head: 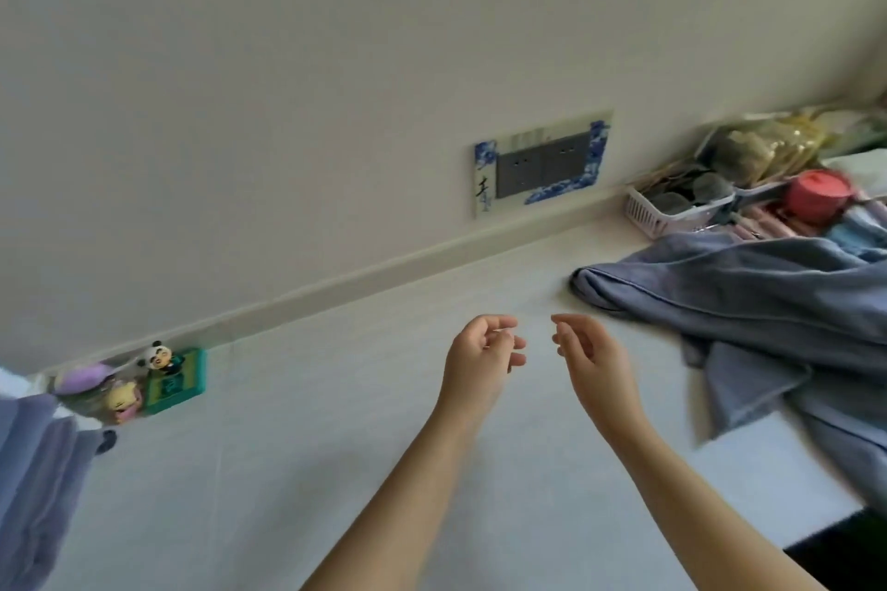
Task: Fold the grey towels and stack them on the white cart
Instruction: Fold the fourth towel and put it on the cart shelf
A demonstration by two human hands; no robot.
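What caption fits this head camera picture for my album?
Two empty hands, left and right, hover beside a rumpled grey towel pile.

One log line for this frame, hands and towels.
left hand: empty, open | right hand: empty, open | towel pile: unfolded, right of hands | counter: bare under hands

One head-worn camera looked forward and down, tilted, close over the white counter (288, 470), facing the wall (336, 62) with its socket panel (542, 163).
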